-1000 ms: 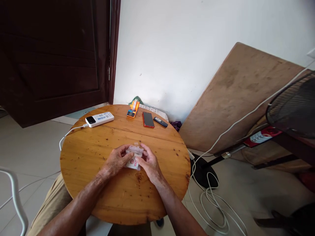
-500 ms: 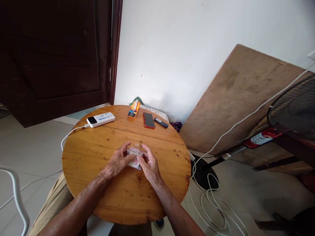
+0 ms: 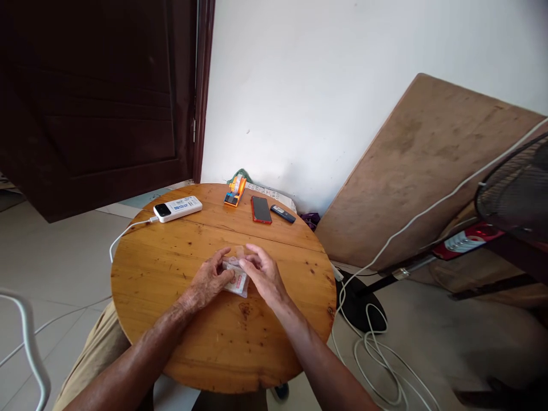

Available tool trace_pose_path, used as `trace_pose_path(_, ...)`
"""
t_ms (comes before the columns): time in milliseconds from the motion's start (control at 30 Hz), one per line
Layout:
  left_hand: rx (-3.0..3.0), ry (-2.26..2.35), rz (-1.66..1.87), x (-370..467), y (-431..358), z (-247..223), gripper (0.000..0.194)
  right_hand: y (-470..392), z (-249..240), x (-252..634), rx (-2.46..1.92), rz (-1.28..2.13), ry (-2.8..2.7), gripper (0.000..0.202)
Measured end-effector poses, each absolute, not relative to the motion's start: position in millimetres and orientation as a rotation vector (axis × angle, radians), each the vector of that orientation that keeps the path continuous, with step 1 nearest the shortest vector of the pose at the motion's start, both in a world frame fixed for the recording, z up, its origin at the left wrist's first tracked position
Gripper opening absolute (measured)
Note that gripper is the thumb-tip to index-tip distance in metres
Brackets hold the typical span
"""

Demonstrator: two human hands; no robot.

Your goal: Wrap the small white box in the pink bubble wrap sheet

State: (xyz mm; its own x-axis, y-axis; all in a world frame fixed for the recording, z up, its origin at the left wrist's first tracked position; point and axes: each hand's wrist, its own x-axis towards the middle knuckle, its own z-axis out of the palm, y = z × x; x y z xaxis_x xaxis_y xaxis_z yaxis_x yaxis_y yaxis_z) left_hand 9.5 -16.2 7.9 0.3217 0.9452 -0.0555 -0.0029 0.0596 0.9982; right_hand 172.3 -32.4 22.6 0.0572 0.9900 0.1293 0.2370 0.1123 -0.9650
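A small clear plastic packet (image 3: 238, 283) with red print and white contents lies near the middle of the round wooden table (image 3: 171, 257). From its left side my left hand (image 3: 212, 275) grips it, thumb on top and fingers at the far edge. My right hand (image 3: 266, 277) is at the packet's upper right, thumb and fingers closed on its clear far end, where a transparent flap (image 3: 240, 252) sticks up. Part of the packet is hidden beneath my fingers.
Toward the back stand a white power bank (image 3: 182, 209) with a cable, an orange tape dispenser (image 3: 235, 190), a red-edged phone (image 3: 261, 209) and a dark remote (image 3: 283, 214). Right of the table are a fan (image 3: 514, 188) and loose white cable (image 3: 381, 354).
My right thumb has moved up from the printed face to the packet's far edge, uncovering more of the red print. My left hand keeps its hold.
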Motion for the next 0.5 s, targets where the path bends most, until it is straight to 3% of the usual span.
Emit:
trace_pose_path(233, 1.292, 0.975, 0.927, 8.2, -17.1, 9.7, 0.081, -6.7, 30.6, 168.1, -1.230, 1.018, -1.228, 0.031)
trace_pose_path(500, 1.306, 0.978, 0.972, 9.6, -16.3, -1.2, 0.075, -8.3, 29.1, 168.8, -1.102, 0.989, -1.205, 0.022)
